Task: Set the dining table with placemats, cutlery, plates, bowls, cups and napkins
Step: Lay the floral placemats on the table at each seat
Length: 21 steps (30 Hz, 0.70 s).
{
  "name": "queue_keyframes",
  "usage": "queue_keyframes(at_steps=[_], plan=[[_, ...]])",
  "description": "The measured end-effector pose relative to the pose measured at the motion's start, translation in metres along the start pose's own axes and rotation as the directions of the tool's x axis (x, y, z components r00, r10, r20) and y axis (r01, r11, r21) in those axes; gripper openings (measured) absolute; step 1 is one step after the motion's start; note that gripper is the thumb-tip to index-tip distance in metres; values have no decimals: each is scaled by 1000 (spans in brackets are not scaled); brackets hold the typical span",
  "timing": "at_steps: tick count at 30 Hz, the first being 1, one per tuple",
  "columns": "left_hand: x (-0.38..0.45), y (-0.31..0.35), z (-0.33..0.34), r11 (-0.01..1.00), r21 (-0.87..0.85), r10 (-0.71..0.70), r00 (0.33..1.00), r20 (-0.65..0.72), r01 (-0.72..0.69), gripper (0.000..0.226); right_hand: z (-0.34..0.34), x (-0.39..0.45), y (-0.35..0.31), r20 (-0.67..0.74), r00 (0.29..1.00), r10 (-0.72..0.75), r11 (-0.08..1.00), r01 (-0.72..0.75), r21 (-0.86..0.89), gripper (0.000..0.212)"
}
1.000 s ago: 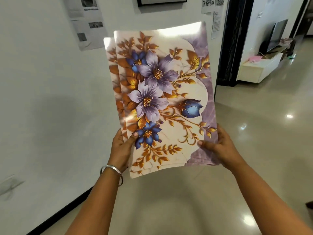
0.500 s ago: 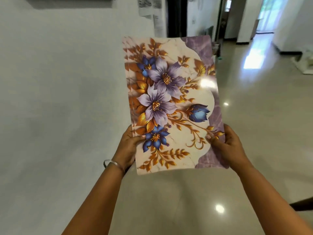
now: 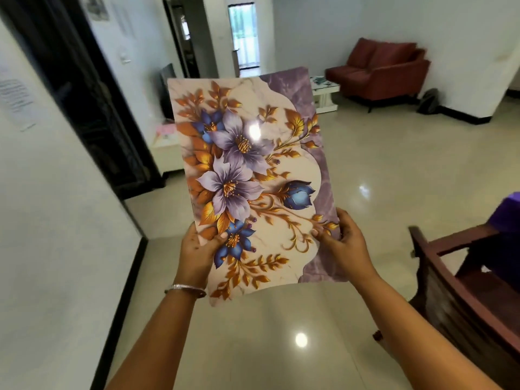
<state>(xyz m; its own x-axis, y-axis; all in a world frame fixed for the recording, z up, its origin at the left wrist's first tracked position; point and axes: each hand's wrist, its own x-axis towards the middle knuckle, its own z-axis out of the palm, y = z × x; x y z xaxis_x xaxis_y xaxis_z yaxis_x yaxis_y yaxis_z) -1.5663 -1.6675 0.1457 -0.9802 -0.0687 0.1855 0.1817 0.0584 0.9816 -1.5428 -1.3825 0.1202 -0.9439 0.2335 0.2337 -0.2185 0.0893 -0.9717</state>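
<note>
Both forearms reach in from the bottom of the frame, a metal bangle [image 3: 185, 289] on the left wrist. Left hand [image 3: 197, 254] pinches the placemat [image 3: 253, 181] at its lower left edge — thumb lies across the printed face near the blue flower, fingers are behind the sheet and hidden. Right hand [image 3: 344, 243] grips the lower right edge the same way: thumb on the front over the gold scrollwork, fingers curled round the back. The placemat is in the air in front of the person, long side running up and away, tilted slightly, held over the floor and resting on nothing. Print is purple and blue flowers with gold leaves on a cream marbled field, purple marbled band down the right side; glossy, with a light glare near the upper flower. Cannot tell from this view whether it is one sheet or several stacked. Just right of the right forearm sits a dark wooden chair [image 3: 461, 291], with something purple [image 3: 508, 218] at the frame edge beyond it — too cropped to identify. Below and around is a shiny beige tiled floor [image 3: 380, 170] with ceiling-light reflections. White wall [image 3: 50, 220] runs along the left, with a dark door frame [image 3: 92, 102] further along it. Past the mat's left edge is a low white cabinet [image 3: 166, 153]; past its top right, a small white table [image 3: 326, 94]. Far right stands a red sofa [image 3: 380, 68] against the back wall, and a lit doorway [image 3: 244, 38] at the far end.
</note>
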Motion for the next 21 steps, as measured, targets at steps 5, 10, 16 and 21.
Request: queue_keyframes(at_steps=[5,10,16,21], plan=[[123,-14,75,1000,-29,9,1000,11,-9,32,-26,122,19,-61,998,-8,999,4,-53,42],[229,-35,134,999,-47,-7,999,47,10,28,-44,225,47,-118,993,-7,997,-2,-71,37],[380,-61,222,997,-76,8,981,194,7,29,-73,355,86,-236,972,10,998,-23,-51,33],[505,-74,324,995,-97,36,917,398,3,25,-112,450,118,-453,891,21,999,-35,-23,22]])
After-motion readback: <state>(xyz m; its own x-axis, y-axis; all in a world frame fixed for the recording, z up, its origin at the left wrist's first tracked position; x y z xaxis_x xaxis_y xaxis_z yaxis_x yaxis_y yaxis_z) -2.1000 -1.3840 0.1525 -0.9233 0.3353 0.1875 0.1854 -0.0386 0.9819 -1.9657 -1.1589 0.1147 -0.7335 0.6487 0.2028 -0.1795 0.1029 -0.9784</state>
